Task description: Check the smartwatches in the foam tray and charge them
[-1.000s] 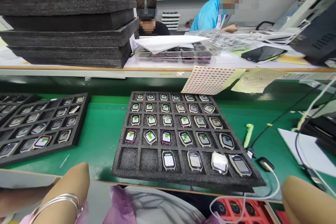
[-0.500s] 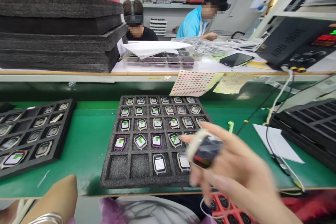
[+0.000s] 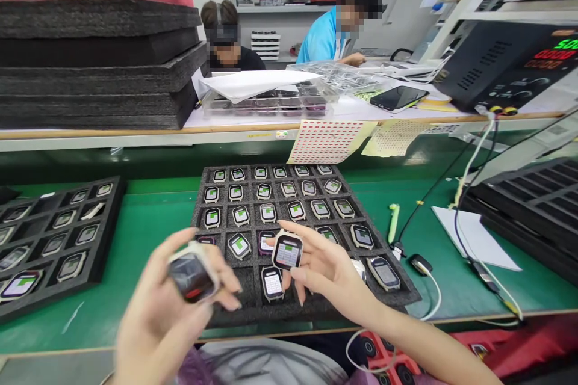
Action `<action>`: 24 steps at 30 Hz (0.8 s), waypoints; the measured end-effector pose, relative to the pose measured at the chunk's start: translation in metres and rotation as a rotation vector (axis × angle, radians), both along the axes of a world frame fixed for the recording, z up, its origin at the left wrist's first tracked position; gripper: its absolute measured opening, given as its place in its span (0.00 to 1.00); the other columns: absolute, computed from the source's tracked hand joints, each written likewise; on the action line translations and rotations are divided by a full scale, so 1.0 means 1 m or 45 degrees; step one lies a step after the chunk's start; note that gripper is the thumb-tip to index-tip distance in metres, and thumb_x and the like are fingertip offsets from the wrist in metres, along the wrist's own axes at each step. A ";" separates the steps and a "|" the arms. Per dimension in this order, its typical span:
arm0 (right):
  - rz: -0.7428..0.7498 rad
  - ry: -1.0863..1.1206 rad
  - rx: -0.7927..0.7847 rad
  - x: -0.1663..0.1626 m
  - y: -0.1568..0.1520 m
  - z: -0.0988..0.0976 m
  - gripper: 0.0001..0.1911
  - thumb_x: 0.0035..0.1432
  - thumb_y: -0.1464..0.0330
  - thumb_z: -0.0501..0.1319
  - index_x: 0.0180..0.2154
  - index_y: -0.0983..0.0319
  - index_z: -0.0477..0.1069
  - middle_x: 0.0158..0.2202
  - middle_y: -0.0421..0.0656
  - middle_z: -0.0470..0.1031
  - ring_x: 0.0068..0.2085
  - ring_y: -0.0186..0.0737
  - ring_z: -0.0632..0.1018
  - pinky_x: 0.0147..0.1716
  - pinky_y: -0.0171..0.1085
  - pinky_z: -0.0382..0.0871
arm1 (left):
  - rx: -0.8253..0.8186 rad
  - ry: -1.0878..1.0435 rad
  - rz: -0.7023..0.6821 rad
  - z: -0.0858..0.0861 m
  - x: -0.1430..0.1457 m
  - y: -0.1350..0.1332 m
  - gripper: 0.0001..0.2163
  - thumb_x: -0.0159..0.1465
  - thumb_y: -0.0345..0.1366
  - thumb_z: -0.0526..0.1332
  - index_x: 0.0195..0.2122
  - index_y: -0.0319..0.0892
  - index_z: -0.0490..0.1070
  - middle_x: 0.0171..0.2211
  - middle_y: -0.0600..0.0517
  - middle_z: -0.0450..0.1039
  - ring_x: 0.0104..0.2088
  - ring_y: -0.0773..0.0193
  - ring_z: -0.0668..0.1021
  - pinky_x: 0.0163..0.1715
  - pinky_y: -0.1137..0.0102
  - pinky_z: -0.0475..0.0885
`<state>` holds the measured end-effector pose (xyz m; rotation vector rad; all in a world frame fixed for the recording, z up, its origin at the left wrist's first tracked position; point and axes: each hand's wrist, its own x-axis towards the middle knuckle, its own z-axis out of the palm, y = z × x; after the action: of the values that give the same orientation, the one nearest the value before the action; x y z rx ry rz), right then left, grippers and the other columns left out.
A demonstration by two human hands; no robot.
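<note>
My left hand [image 3: 158,319] is closed around a smartwatch body [image 3: 193,277] with a dark screen and pale case, held above the front left of a black foam tray [image 3: 406,296]. My right hand [image 3: 327,271] pinches a second smartwatch body [image 3: 287,251] with a lit screen, over the tray's front rows. The tray holds several watch bodies in square pockets; most show lit screens. One lit watch [image 3: 272,283] lies in the front row between my hands.
A second foam tray [image 3: 108,234] with watches lies at the left on the green mat [image 3: 149,234]. Stacked black foam [image 3: 99,72] sits on the shelf. White cables [image 3: 433,295], a green pen [image 3: 392,222], paper and black equipment [image 3: 506,60] fill the right. Two people sit behind the shelf.
Both hands have come up over the tray. The dark watch has passed from my right hand to my left, and my right hand now holds a lit watch. The camera has shifted right.
</note>
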<state>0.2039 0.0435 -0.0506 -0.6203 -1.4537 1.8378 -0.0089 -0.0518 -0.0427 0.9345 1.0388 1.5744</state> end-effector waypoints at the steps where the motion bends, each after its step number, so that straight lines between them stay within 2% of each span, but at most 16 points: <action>1: 0.000 0.003 -0.004 0.001 0.000 0.002 0.29 0.59 0.71 0.62 0.60 0.57 0.56 0.52 0.51 0.69 0.33 0.35 0.77 0.23 0.29 0.73 | -0.012 -0.032 -0.040 -0.004 0.005 0.008 0.26 0.60 0.34 0.64 0.58 0.50 0.57 0.40 0.49 0.71 0.33 0.62 0.76 0.30 0.68 0.76; 4: -0.021 -0.019 -0.003 0.002 0.001 0.005 0.29 0.59 0.70 0.62 0.60 0.58 0.56 0.52 0.51 0.69 0.32 0.34 0.76 0.22 0.29 0.72 | -0.044 -0.098 -0.185 -0.016 0.016 0.027 0.23 0.62 0.31 0.62 0.57 0.48 0.58 0.36 0.50 0.70 0.31 0.64 0.75 0.28 0.70 0.75; 7: -0.061 -0.063 0.041 0.002 0.003 0.003 0.24 0.59 0.67 0.62 0.56 0.59 0.61 0.48 0.50 0.73 0.28 0.33 0.76 0.20 0.29 0.70 | -0.027 -0.113 -0.284 -0.023 0.017 0.032 0.23 0.62 0.32 0.61 0.57 0.48 0.57 0.40 0.48 0.70 0.37 0.61 0.75 0.33 0.68 0.76; 11: -0.149 -0.100 0.090 0.000 0.005 -0.002 0.17 0.59 0.67 0.63 0.49 0.60 0.67 0.39 0.47 0.77 0.20 0.29 0.73 0.14 0.27 0.63 | 0.003 -0.129 -0.425 -0.024 0.015 0.028 0.24 0.63 0.32 0.60 0.59 0.48 0.55 0.44 0.45 0.69 0.43 0.56 0.74 0.40 0.62 0.75; 14: -0.174 -0.127 0.097 -0.002 0.005 -0.004 0.14 0.59 0.67 0.63 0.47 0.61 0.68 0.38 0.46 0.77 0.18 0.28 0.72 0.12 0.27 0.60 | -0.018 -0.120 -0.430 -0.024 0.018 0.027 0.23 0.64 0.33 0.58 0.59 0.48 0.55 0.44 0.45 0.69 0.44 0.56 0.74 0.41 0.61 0.74; 20: -0.036 -0.098 0.056 0.001 0.003 -0.001 0.20 0.60 0.67 0.62 0.54 0.60 0.64 0.43 0.49 0.76 0.25 0.34 0.77 0.17 0.29 0.69 | -0.027 -0.110 -0.339 -0.028 0.020 0.035 0.19 0.67 0.36 0.54 0.59 0.49 0.56 0.40 0.48 0.69 0.37 0.62 0.74 0.34 0.67 0.75; 24: 0.039 -0.070 0.042 0.003 0.001 -0.003 0.25 0.59 0.69 0.63 0.56 0.59 0.61 0.46 0.50 0.73 0.32 0.39 0.79 0.22 0.31 0.74 | -0.004 -0.094 -0.333 -0.030 0.017 0.036 0.21 0.66 0.35 0.55 0.60 0.49 0.53 0.41 0.48 0.68 0.38 0.61 0.74 0.36 0.65 0.75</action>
<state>0.2068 0.0449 -0.0533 -0.6403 -1.5344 1.8297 0.0081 -0.0153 -0.0722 0.9612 0.8309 1.3788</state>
